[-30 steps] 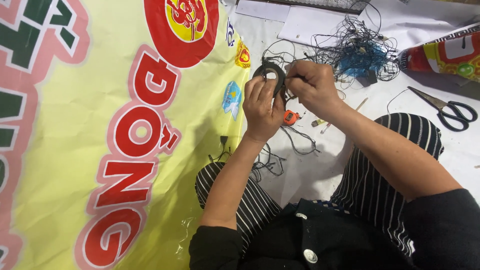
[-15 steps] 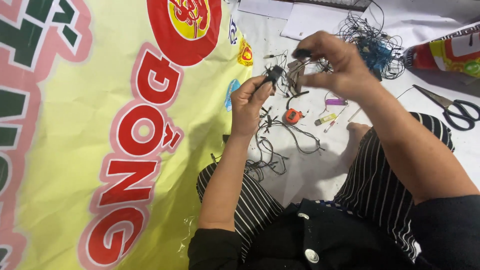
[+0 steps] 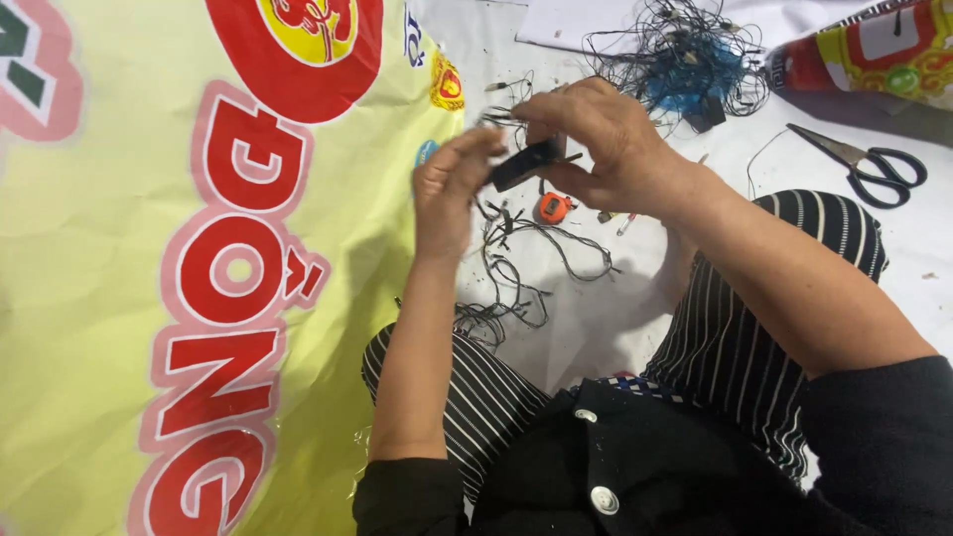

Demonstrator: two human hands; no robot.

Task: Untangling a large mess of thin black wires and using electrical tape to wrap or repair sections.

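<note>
While you sit on a white floor (image 3: 615,328), a big yellow banner (image 3: 119,248) with red lettering covers its left side. Black scissors (image 3: 874,164) lie at the right, a tangle of thin wires (image 3: 685,60) with blue parts lies ahead, and a small orange object (image 3: 553,207) sits just below your hands. Your left hand (image 3: 452,189) and right hand (image 3: 596,139) both pinch a small black box (image 3: 526,164), fingers closed on its ends, held above the loose black wire (image 3: 516,268).
</note>
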